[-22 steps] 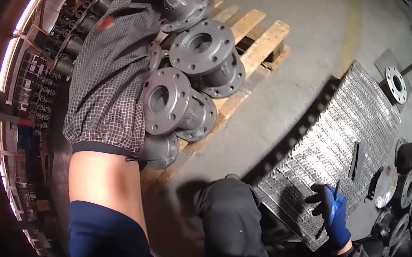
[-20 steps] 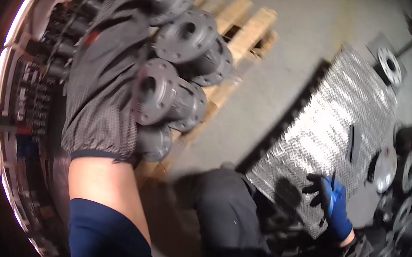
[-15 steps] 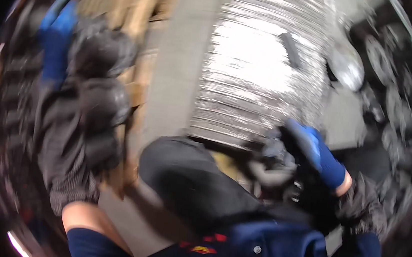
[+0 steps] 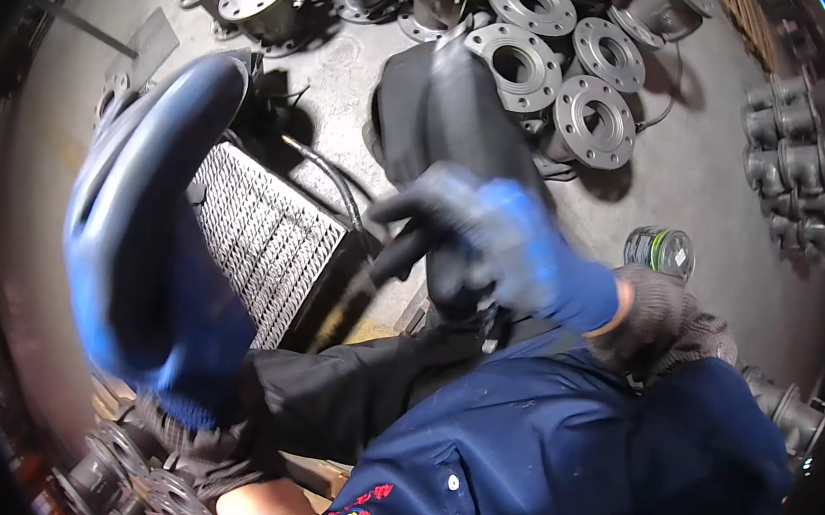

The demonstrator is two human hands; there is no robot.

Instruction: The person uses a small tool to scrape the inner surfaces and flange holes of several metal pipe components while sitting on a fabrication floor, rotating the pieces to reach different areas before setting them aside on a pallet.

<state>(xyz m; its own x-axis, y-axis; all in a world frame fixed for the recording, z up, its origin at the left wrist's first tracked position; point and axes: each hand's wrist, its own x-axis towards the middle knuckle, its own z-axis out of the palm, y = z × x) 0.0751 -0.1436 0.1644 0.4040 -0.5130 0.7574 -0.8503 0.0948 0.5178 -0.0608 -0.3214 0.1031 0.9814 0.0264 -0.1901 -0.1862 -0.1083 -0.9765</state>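
My left hand [image 4: 150, 220], in a blue glove with a dark coated palm, is raised large and close at the left. Its fingers are stretched out and it holds nothing that I can see. My right hand [image 4: 505, 242], gloved the same way, hangs in front of black-clothed legs [image 4: 447, 120]. Its fingers are blurred but spread, with nothing visible between them. Beyond the left hand lies a block with a ridged, light-grey top [image 4: 263, 242]. A dark cable [image 4: 331, 174] curves by its far corner.
Several grey flanged pipe pieces [image 4: 593, 121] stand on the floor ahead. More pipe fittings are stacked at the right [image 4: 790, 161] and lie at the lower left [image 4: 123, 474]. A clear round container with a green band [image 4: 659, 251] stands beyond my right forearm.
My view has swung round from the wooden pallet and shiny ridged stack to the flanged pipes. The left hand now appears much closer; the right hand has moved inward before the legs.
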